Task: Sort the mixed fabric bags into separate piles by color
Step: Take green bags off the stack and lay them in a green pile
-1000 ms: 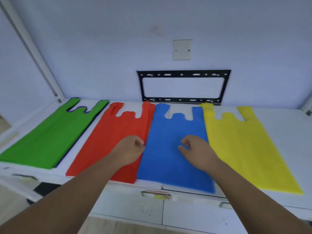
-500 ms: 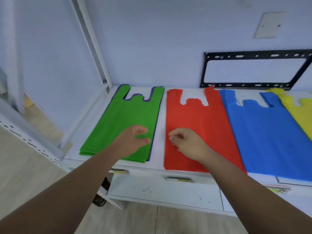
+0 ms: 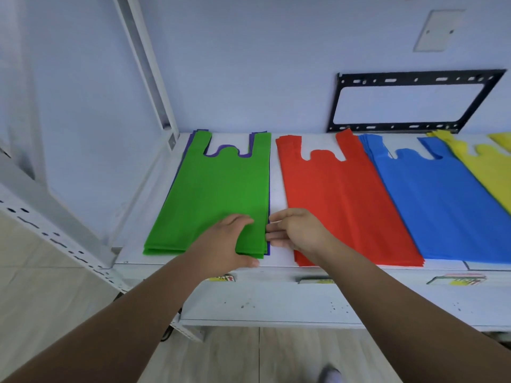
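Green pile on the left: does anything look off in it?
Yes. Purple fabric peeks out along the right edge and handle cutout of the green pile, so another colour lies beneath it. Both the left hand and right hand are at that lower right corner.

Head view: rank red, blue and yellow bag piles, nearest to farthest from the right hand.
1. Red bag pile: under the right hand.
2. Blue bag pile: next pile to its right.
3. Yellow bag pile: far right edge, partly cut off.

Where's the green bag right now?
Head view, far left of the shelf: the green bag lies beside the red bag, under the left hand.
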Demonstrator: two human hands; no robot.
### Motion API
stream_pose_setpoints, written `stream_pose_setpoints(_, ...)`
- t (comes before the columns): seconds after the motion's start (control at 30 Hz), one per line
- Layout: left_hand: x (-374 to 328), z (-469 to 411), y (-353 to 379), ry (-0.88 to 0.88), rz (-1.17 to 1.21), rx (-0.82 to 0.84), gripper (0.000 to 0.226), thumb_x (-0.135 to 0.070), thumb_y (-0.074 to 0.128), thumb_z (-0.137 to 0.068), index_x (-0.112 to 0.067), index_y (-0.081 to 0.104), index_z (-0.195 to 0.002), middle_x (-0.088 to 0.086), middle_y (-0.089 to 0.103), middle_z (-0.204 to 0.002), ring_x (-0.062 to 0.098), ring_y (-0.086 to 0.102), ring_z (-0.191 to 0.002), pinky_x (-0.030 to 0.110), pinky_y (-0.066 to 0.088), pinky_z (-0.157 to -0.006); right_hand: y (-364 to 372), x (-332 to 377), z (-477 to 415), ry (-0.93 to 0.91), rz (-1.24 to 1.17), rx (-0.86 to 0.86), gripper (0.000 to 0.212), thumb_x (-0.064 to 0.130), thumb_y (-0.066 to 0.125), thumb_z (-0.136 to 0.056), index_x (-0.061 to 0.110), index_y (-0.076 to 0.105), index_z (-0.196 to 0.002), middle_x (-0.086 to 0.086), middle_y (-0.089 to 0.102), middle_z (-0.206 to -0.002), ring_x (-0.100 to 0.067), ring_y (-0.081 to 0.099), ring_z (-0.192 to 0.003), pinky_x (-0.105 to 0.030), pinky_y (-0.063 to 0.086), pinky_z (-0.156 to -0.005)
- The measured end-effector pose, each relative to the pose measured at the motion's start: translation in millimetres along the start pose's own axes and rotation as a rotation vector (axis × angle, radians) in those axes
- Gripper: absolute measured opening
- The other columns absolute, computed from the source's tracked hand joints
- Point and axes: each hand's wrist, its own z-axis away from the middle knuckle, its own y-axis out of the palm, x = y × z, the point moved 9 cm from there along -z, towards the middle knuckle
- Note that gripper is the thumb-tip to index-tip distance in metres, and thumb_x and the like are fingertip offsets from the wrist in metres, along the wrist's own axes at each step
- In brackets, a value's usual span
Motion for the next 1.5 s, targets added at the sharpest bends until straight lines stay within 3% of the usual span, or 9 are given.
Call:
stream_pose_setpoints(0.17,10,1,-5,0.01,0.053,-0.105,0.064,-0.052,0.07,-0.085,-0.027,0.049,-0.14,-0.01,0.047,-0.15,0.013,0.054,-0.127,0.031,0.044,-0.105,7,-2,-1,0.003,-0.057,0.017,0.024,-0.003,0.045,-0.096,0.001,0.06,-0.113,-0.024,0.069,-0.111,-0.031,0.07,-0.09,-0.031,0.06,-0.072)
stream_pose_setpoints(0.3,25,4,-13,-0.062,0.178,-0.202,0.044,-0.044,0.063,-0.094,-0.022,0.06,-0.132,-0.005,0.066,-0.125,0.015,0.063,-0.111,0.032,0.05,-0.094,4,2,2,-0.02,0.018,-0.039,0.023,-0.005,0.044,-0.096,0.001,0.061,-0.11,-0.017,0.067,-0.095,-0.021,0.063,-0.072,-0.023,0.058,-0.057)
stream_pose_setpoints(0.63,29,5,-14,-0.074,0.245,-0.2,0.045,-0.053,0.046,-0.099,-0.018,0.064,-0.121,-0.001,0.071,-0.101,0.017,0.065,-0.09,0.039,0.055,-0.08,4,-1,16,-0.028,0.047,-0.081,0.027,-0.006,0.034,-0.096,0.006,0.058,-0.098,-0.03,0.065,-0.119,-0.03,0.064,-0.086,-0.027,0.056,-0.063)
stream_pose_setpoints(0.77,26,6,-16,-0.054,0.251,-0.176,0.04,-0.047,0.054,-0.098,-0.019,0.066,-0.124,-0.002,0.072,-0.109,0.018,0.066,-0.097,0.038,0.054,-0.085,1,-7,18,-0.028,0.022,-0.109,0.026,-0.004,0.035,-0.095,0.008,0.058,-0.094,-0.027,0.067,-0.115,-0.03,0.066,-0.087,-0.03,0.058,-0.068)
stream_pose_setpoints(0.9,24,4,-16,-0.034,0.23,-0.149,0.036,-0.029,0.062,-0.097,-0.018,0.063,-0.132,-0.001,0.07,-0.124,0.017,0.065,-0.111,0.032,0.05,-0.097,1,0,19,-0.085,0.046,-0.095,0.011,-0.004,0.047,-0.092,-0.007,0.057,-0.09,-0.023,0.052,-0.081,-0.025,0.05,-0.065,-0.021,0.04,-0.047)
stream_pose_setpoints(1.07,27,-1,-25,-0.045,0.172,-0.211,0.03,-0.03,0.051,-0.103,-0.01,0.067,-0.118,0.009,0.072,-0.095,0.021,0.065,-0.078,0.044,0.056,-0.076,17,-13,16,0.012,-0.063,-0.018,0.023,0.023,0.054,-0.098,0.003,0.064,-0.107,-0.014,0.072,-0.094,-0.022,0.069,-0.075,-0.029,0.056,-0.064)
stream_pose_setpoints(1.27,-2,11,-27,0.153,0.047,-0.307,0.034,-0.033,0.053,-0.101,-0.019,0.066,-0.129,0.001,0.068,-0.117,0.018,0.06,-0.104,0.039,0.05,-0.094,23,-19,6,0.128,-0.178,0.048,0.066,0.067,0.048,-0.09,0.009,0.064,-0.118,-0.013,0.076,-0.106,-0.026,0.074,-0.097,-0.038,0.058,-0.087)
stream_pose_setpoints(1.4,-32,38,-6,0.25,-0.077,-0.321,0.046,-0.053,0.048,-0.098,-0.026,0.059,-0.133,-0.009,0.058,-0.117,0.008,0.052,-0.105,0.03,0.048,-0.092,25,-15,3,0.085,-0.046,0.011,0.024,0.02,0.061,-0.093,0.002,0.066,-0.108,-0.019,0.075,-0.1,-0.028,0.071,-0.079,-0.045,0.059,-0.081)
stream_pose_setpoints(1.5,-58,63,11,0.387,0.044,-0.283,0.036,-0.052,0.044,-0.1,-0.026,0.067,-0.107,-0.012,0.064,-0.099,0.002,0.056,-0.086,0.023,0.047,-0.071,21,-12,1,0.037,0.002,-0.073,0.023,-0.004,0.054,-0.087,-0.01,0.065,-0.107,-0.03,0.071,-0.108,-0.039,0.072,-0.094,-0.057,0.056,-0.089)
